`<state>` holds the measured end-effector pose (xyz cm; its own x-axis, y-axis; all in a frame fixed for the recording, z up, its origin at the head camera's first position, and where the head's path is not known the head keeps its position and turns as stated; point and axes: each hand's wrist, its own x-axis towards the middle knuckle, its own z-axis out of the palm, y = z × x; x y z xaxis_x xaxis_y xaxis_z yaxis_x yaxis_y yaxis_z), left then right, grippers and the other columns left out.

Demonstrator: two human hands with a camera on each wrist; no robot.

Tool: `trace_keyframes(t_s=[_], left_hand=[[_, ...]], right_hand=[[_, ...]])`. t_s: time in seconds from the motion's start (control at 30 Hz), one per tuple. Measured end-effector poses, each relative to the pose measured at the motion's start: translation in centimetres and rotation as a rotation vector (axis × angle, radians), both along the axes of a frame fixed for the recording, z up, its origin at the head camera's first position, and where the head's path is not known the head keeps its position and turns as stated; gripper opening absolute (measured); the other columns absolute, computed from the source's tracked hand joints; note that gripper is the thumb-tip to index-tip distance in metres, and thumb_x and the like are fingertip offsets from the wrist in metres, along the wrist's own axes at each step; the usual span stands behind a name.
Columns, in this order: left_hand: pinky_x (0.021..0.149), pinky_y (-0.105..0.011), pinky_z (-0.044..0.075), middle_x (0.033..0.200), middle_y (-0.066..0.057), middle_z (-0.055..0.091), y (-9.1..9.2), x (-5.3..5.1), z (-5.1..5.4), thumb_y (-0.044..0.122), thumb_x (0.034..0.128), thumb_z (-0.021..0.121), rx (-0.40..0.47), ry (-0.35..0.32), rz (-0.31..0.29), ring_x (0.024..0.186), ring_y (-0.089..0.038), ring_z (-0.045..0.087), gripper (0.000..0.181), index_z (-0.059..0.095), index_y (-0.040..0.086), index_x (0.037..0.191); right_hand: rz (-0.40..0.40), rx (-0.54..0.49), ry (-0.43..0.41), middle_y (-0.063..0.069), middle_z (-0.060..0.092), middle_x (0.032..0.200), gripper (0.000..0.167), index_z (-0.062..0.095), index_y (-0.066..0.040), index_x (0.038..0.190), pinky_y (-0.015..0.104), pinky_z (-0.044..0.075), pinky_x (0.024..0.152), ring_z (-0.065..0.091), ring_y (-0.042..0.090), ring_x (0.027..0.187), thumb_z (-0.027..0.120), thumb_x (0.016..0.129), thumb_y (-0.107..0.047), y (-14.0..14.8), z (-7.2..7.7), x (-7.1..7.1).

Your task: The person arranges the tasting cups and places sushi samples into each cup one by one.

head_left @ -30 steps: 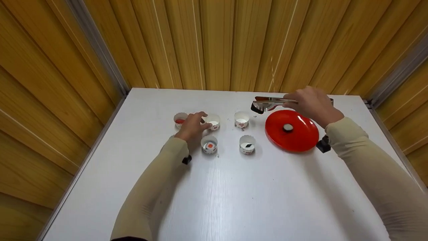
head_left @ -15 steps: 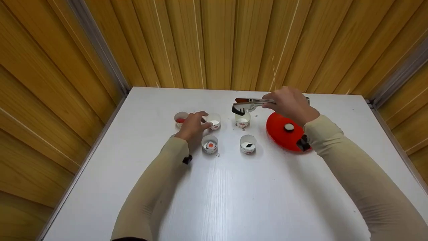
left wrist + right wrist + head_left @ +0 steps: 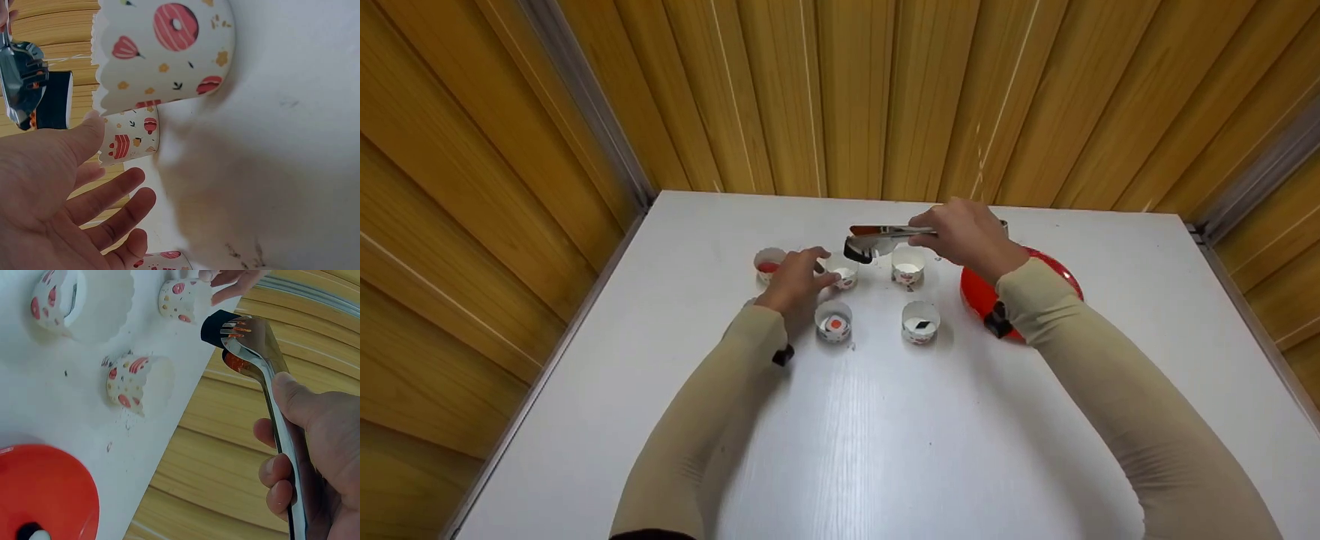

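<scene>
My right hand (image 3: 964, 232) grips metal tongs (image 3: 891, 232) above the back paper baking cups. One tong end is fork-shaped, and the jaws clasp a black-sided piece (image 3: 215, 328) with a thin white edge (image 3: 61, 101). My left hand (image 3: 795, 279) reaches round the left side of the back middle cup (image 3: 846, 276), fingers spread and loosely bent, thumb by its rim. Whether the thumb touches is unclear. Beside that hand stand a cup (image 3: 766, 257) with something red inside and a front left cup (image 3: 834, 311) holding a white piece with an orange centre (image 3: 835, 325).
Another patterned cup (image 3: 909, 276) stands to the right at the back. The front right cup (image 3: 921, 313) holds a black diamond-shaped item. A red round lid-like disc (image 3: 979, 295) lies under my right forearm on the white table (image 3: 840, 435). Yellow wood-look panels (image 3: 847, 97) enclose it.
My right hand has carried the tongs and the black piece leftward, from above the red disc's left edge to the back middle cup. The left hand has stayed in place.
</scene>
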<state>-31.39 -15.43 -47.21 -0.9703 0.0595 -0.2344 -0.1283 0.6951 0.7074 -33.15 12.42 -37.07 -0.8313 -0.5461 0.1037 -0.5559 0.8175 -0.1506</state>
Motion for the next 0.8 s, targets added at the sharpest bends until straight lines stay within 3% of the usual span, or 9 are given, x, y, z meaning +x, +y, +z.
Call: trace_keyframes(t_s=[0.1, 0.33, 0.8], left_hand=[[0.108, -0.048, 0.045, 0.133, -0.007, 0.06, 0.1, -0.1, 0.0, 0.034, 0.096, 0.075, 0.005, 0.002, -0.003, 0.121, -0.025, 0.055, 0.059, 0.053, 0.019, 0.148], [0.103, -0.044, 0.049, 0.129, -0.012, 0.065, 0.4, -0.8, -0.4, 0.033, 0.0964, 0.074, -0.093, 0.106, -0.077, 0.116, -0.027, 0.059, 0.055, 0.057, 0.012, 0.144], [0.1, -0.043, 0.05, 0.126, -0.011, 0.067, 0.6, -1.0, -0.9, 0.032, 0.0959, 0.075, -0.091, 0.124, -0.079, 0.112, -0.025, 0.061, 0.053, 0.059, 0.011, 0.141]], right_hand=[[-0.002, 0.002, -0.019, 0.006, 0.078, 0.101, 0.03, 0.078, -0.017, 0.121, 0.033, 0.053, 0.061, 0.063, 0.021, 0.072, 0.077, 0.095, -0.03, -0.7, -0.2, 0.0], [0.014, 0.008, -0.014, 0.007, 0.078, 0.097, 0.03, 0.078, -0.017, 0.122, 0.033, 0.052, 0.061, 0.061, 0.021, 0.07, 0.076, 0.095, -0.03, -1.3, -0.9, 0.0], [0.005, 0.03, -0.041, 0.007, 0.078, 0.102, 0.032, 0.077, -0.018, 0.124, 0.034, 0.053, 0.066, 0.062, 0.023, 0.074, 0.075, 0.096, -0.031, -1.6, -1.6, 0.0]])
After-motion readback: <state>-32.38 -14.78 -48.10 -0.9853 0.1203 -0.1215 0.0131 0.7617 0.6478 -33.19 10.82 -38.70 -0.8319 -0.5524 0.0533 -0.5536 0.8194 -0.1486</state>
